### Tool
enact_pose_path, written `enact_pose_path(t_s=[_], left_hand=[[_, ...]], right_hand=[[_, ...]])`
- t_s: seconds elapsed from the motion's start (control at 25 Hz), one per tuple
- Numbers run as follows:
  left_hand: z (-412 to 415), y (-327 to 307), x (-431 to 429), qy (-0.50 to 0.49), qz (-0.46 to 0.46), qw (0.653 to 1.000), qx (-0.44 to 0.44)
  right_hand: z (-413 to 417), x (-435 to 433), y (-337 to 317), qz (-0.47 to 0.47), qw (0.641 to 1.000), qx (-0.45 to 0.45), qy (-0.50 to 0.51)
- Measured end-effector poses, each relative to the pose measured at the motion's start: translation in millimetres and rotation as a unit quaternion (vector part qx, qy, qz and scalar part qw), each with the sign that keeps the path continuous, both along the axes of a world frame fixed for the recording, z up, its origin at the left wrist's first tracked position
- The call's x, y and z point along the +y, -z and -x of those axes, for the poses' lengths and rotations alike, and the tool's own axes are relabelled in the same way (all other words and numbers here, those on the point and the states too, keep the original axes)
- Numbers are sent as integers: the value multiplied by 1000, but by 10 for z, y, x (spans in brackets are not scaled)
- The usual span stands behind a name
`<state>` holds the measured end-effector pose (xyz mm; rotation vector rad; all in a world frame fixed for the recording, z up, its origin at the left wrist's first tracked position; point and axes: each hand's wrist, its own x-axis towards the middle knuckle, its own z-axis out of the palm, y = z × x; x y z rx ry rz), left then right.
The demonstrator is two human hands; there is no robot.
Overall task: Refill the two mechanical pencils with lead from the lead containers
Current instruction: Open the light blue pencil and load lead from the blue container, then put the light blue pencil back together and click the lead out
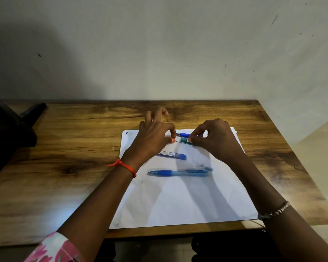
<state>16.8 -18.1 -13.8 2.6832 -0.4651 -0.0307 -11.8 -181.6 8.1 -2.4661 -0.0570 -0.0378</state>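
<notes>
Both hands work near the far edge of the white paper on the desk. The left hand pinches a thin lead; the right hand pinches a green lead container. Two pencils, one lying free, and a second blue container show.

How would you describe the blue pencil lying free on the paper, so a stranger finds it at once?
On the wooden table lies a white paper sheet. The mechanical pencil lies crosswise on it, nearest the person, untouched. It is the longest blue item, with its small cap lying loose beside it.

Two blue mechanical pencils, two lead containers, one white paper sheet, two hands.
</notes>
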Motion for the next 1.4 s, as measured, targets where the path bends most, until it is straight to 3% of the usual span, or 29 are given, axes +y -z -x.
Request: enact_pose_path(t_s=[0.4,0.64,0.8,0.88,1.0,1.4], left_hand=[[1,96,-6,101,-144,981,-84],[-24,49,62,153,-162,972,-77],[-4,-98,148,142,-70,987,2],[10,-168,171,132,3,990,43],[13,-227,168,116,85,985,95],[59,-269,145,119,207,961,142]], right_hand=[[36,-15,-39,3,1000,-8,7],[20,-25,-36,2,1000,-7,-1],[20,-67,-53,-22,999,14,-20],[29,-95,-100,-123,991,48,-7],[53,-98,-163,-315,944,97,7],[41,-183,-184,-401,914,67,10]])
